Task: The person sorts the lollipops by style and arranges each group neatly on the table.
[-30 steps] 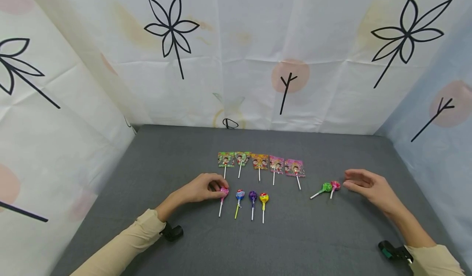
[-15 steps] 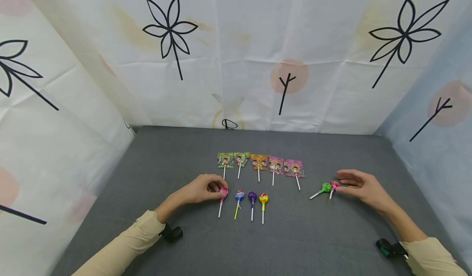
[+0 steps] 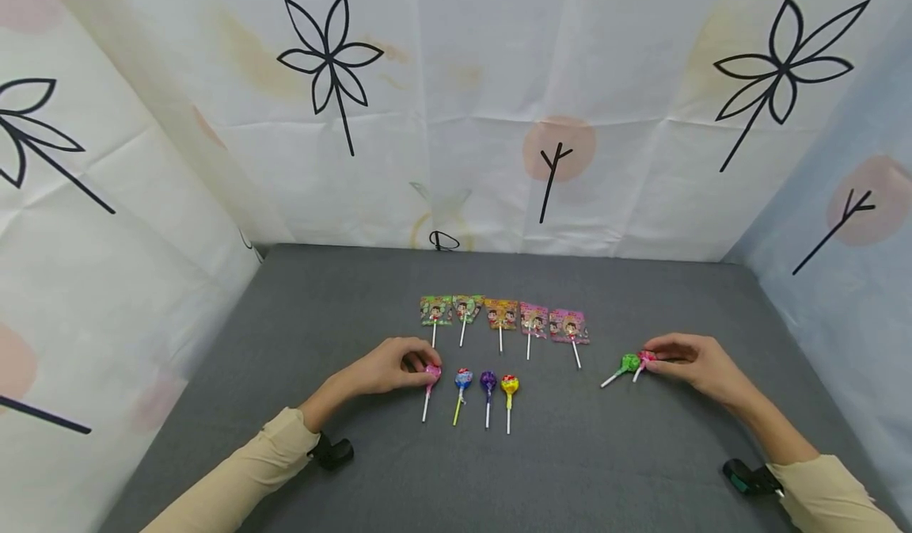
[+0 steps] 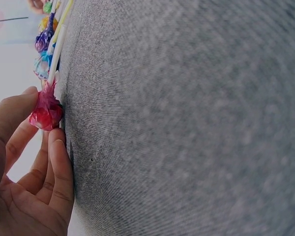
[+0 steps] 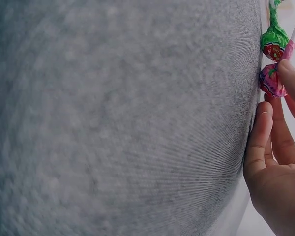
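Note:
At the left end of a short row, my left hand pinches the round head of a pink lollipop, whose white stick points toward me. In the left wrist view the thumb lies on the wrapper of this lollipop, with fingertips at its other side. On the right, my right hand pinches a second pink lollipop by its head, between thumb and fingers. Right beside that one lies a green lollipop, its stick slanting down to the left.
Blue, purple and yellow lollipops continue the near row. Behind them lie several flat-packed lollipops in green, orange and pink wrappers. All rest on a grey cloth-covered table before a patterned white curtain.
My right hand has come left onto the right-hand pink lollipop, taken hold of its head and turned its stick slightly left. My left hand has stayed on its lollipop.

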`<state>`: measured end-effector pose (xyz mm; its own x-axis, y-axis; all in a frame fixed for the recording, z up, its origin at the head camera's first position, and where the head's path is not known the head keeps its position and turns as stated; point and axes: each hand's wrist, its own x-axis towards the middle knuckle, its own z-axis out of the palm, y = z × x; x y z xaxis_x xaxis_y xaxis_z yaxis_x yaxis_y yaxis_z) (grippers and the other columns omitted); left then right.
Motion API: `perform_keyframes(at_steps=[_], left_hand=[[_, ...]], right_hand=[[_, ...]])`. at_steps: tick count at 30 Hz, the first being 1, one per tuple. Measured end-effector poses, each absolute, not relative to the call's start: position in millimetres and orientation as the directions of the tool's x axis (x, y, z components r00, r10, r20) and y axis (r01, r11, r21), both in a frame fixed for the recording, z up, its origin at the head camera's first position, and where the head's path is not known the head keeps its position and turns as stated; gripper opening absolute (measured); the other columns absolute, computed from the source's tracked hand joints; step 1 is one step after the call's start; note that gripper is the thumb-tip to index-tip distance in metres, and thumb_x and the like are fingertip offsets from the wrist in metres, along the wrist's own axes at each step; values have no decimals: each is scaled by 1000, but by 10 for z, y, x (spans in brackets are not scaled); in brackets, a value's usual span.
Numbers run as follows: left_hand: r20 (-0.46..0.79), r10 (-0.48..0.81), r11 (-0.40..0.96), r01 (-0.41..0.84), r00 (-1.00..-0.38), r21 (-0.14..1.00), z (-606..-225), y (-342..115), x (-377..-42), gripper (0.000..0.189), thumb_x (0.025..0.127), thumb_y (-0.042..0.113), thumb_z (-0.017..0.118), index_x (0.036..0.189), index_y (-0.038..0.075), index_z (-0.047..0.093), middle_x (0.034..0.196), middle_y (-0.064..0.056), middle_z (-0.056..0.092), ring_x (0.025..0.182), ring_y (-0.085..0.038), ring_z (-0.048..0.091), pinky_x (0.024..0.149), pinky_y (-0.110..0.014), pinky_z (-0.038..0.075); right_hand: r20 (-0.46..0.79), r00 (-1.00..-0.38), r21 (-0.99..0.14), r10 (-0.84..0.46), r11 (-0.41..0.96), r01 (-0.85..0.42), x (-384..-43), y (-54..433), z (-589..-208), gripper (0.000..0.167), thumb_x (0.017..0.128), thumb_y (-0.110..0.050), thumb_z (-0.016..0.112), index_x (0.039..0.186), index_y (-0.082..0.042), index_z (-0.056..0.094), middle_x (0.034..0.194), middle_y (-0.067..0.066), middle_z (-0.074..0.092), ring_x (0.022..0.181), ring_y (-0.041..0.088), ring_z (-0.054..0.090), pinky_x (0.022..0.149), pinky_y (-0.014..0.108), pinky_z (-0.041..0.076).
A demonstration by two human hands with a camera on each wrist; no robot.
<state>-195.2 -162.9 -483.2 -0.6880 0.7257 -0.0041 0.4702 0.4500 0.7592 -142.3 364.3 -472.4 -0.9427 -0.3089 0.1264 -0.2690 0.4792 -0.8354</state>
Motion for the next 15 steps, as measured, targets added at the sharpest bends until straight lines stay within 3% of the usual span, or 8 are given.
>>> perform_keyframes(at_steps=[15], left_hand=[[-8, 716, 459, 462, -698, 759, -4866, -1623, -1959, 18, 96, 20, 75, 113, 15, 72, 101, 11, 66, 88, -9, 62, 75, -29, 52]], right_hand=[[124, -959, -868, -253, 440, -228, -1423, 3668, -4748, 27, 87, 5, 78, 112, 11, 69, 101, 19, 73, 88, 12, 71, 69, 24, 55]])
